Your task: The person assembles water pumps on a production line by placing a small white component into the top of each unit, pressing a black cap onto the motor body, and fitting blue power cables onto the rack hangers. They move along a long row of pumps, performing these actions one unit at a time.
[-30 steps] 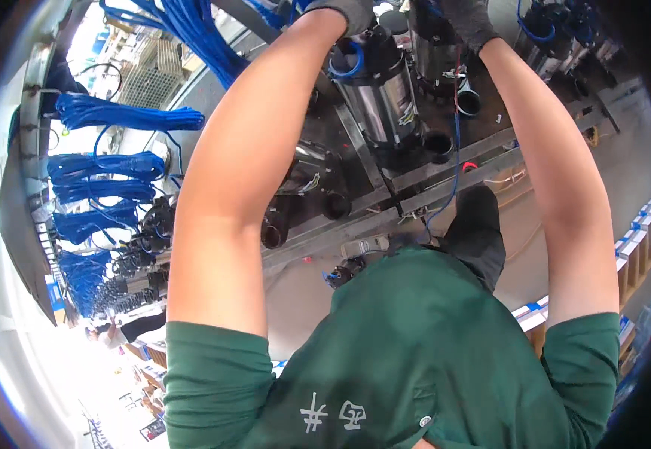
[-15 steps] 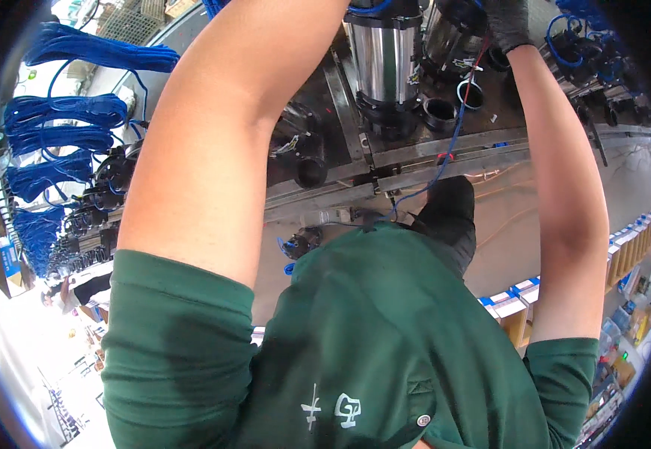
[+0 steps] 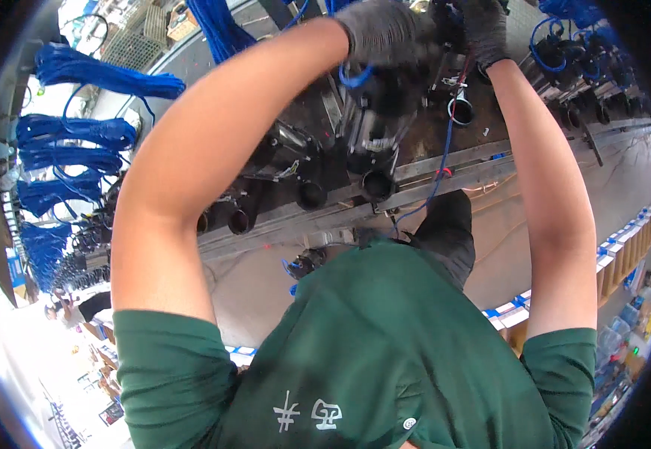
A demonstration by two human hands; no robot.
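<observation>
Both my hands wear dark gloves at the top edge of the head view. My left hand (image 3: 387, 34) is over the top of a steel-bodied pump (image 3: 374, 135) with black ends and a blue cable loop (image 3: 355, 76); motion smears its fingers and the pump. Close by on the right, my right hand (image 3: 484, 31) looks closed beside dark pump parts, its fingertips hidden. From beneath it a thin red-and-blue cord (image 3: 449, 135) runs down to the bench edge. What that hand grips does not show. Below it lies a black pipe fitting with a pale rim (image 3: 461, 111).
More pumps with round black outlets (image 3: 311, 194) stand along the metal bench edge (image 3: 430, 173). Blue cable bundles (image 3: 108, 69) hang at the left. Further pumps (image 3: 565, 56) sit at the right. Blue-and-white boxes (image 3: 506, 310) line up behind me on the right.
My left hand has come into view at the top. The pump under it has shifted toward the bench's near edge and looks tilted. My right hand has moved slightly left and down.
</observation>
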